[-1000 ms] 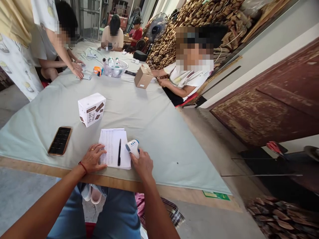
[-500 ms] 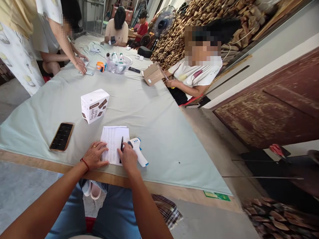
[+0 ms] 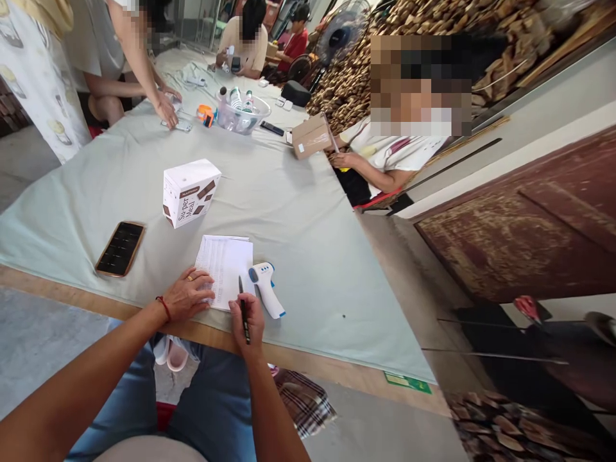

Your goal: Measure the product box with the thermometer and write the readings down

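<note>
My left hand lies with spread fingers on the lower left part of a sheet of paper that bears rows of small writing. A dark pen is gripped in my right hand, at the paper's lower right edge near the table's front. Just right of the paper lies a white and blue infrared thermometer. Beyond the paper stands a white box printed "Super Meal". A phone in an orange-brown case rests to the left of my left hand.
Farther back on the cloth-covered table are a clear plastic basin with bottles, an orange tape roll and a black remote. At the right, a person holds a cardboard box. Other people sit or stand around the far side.
My right hand has lifted the pen off the paper and drawn back toward the table edge, away from the thermometer. My left hand stays on the paper. The view has shifted slightly.
</note>
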Motion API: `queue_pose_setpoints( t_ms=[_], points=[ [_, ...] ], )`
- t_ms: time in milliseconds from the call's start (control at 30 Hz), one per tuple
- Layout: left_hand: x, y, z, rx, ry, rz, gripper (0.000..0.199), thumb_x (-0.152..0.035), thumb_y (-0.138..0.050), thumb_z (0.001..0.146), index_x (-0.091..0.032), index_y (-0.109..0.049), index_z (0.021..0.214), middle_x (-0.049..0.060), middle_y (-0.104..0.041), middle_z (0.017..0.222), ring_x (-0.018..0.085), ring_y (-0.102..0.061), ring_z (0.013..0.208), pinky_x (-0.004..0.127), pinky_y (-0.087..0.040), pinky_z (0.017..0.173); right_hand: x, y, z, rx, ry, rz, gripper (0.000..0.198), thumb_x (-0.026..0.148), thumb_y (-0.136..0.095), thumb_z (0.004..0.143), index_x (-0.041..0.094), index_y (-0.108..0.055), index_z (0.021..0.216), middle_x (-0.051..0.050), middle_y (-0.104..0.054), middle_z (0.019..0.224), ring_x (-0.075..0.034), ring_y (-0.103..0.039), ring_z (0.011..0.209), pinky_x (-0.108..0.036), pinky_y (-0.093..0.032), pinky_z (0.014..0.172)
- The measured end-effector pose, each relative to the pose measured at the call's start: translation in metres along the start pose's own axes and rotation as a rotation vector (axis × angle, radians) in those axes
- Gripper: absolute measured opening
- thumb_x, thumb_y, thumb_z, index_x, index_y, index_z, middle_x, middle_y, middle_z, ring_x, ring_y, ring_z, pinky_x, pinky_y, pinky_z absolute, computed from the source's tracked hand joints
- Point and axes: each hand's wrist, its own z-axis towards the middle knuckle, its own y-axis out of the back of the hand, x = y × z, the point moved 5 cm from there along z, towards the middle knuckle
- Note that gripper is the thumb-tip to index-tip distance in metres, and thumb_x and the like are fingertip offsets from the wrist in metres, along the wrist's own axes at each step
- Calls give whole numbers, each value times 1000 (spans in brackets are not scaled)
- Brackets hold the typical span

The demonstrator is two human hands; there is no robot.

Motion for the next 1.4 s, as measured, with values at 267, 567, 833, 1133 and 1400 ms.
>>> queue_pose_setpoints(
  t_ms=[267,567,833,1133,1400],
  points=[
    [-9,1,1,-7,-85,37,16,-24,-53,91,-23,-68,96,6,-58,113,21,-49,111,42,-34,107,9,-2,2,55,-32,3,21,32,-53,81,20,-65,95,-3,-68,88,-17,-62,80,-32,-49,76],
    [-8,0,0,-23,-92,32,17,-27,-53,91,-23,-69,96,7,-58,112,22,-49,110,39,-39,101,3,-3,-1,-21,-4,-59,10,28,-54,73,21,-55,65,3,-55,57,-14,-51,56,-27,-43,57],
    [-8,1,0,-40,-100,37,18,-27,-52,92,-23,-69,97,7,-58,111,21,-50,108,39,-40,100,5,-7,-1,37,18,-97,11,29,-53,74,22,-54,65,4,-54,56,-14,-50,56,-27,-42,57],
    [-8,1,0,-18,-91,24,18,-27,-52,92,-24,-69,98,7,-58,112,21,-50,109,39,-40,100,5,-8,-1,48,29,-114,10,28,-52,74,22,-53,65,4,-53,56,-13,-49,56,-26,-42,57],
    [-8,1,1,-5,-86,24,19,-27,-51,93,-24,-69,99,7,-58,113,21,-50,110,40,-40,101,5,-8,-2,52,14,-120,11,29,-52,73,23,-52,64,5,-53,55,-13,-48,54,-26,-41,56]
  ],
)
